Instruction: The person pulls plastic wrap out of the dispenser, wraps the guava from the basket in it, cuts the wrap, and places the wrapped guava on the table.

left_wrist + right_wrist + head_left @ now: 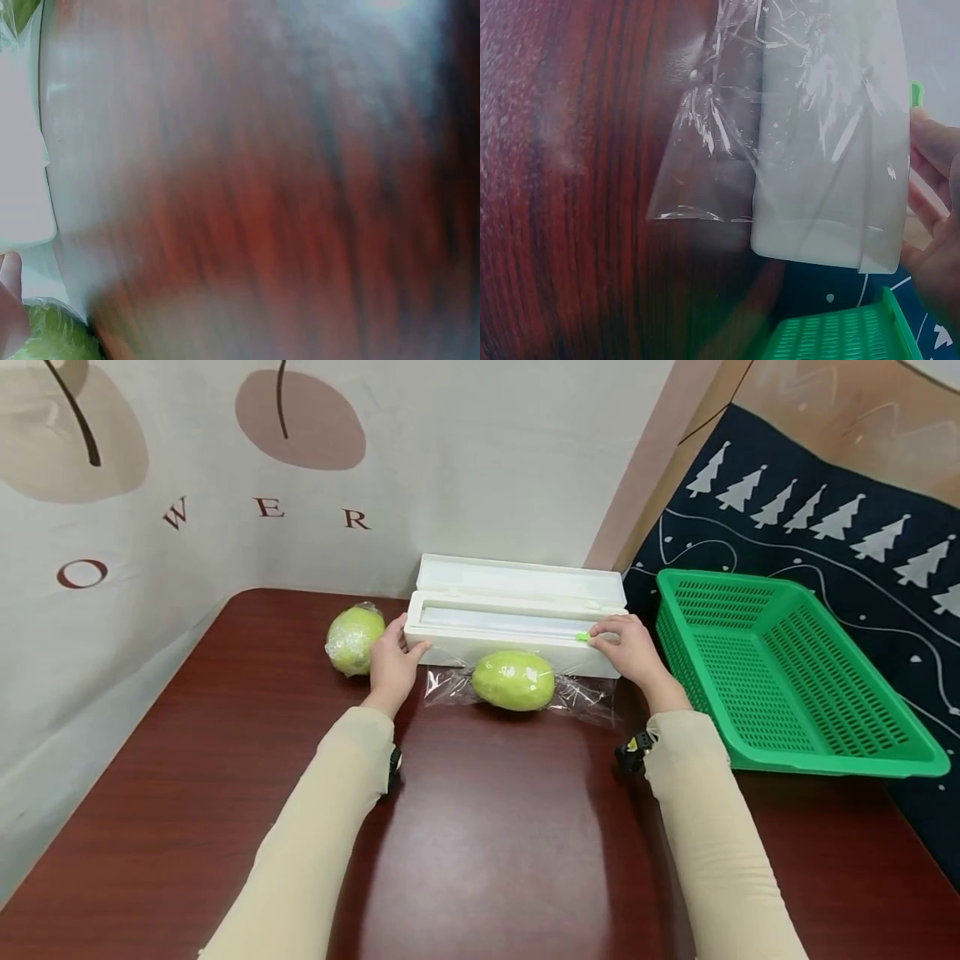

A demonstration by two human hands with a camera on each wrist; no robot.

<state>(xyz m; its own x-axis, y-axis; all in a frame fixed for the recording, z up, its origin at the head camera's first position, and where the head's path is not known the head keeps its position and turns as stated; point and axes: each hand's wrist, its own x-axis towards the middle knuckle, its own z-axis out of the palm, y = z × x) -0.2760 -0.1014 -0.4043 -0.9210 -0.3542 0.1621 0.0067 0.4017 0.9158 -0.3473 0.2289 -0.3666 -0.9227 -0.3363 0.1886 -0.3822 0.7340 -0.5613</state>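
A white cling film dispenser (pixel 517 651) lies across the table with its lid (pixel 517 575) raised. My left hand (pixel 393 667) grips its left end, thumb at the front. At the right end, my right hand (pixel 632 647) pinches a small green slide cutter (pixel 582 637) on the top edge. Clear cling film (pixel 448 686) hangs over the dispenser's front onto the table, and a yellow-green oval fruit (pixel 513 681) sits on it. Another green fruit (pixel 352 641), wrapped in film, is just left of my left hand. The right wrist view shows the film (pixel 705 161) spread beside the dispenser (pixel 825 150).
A green plastic basket (pixel 825 767) stands right of my right forearm. Behind the table (pixel 480 860) hangs a pale printed cloth (pixel 480 468), with a dark blue tree-patterned cloth (pixel 810 560) at the right.
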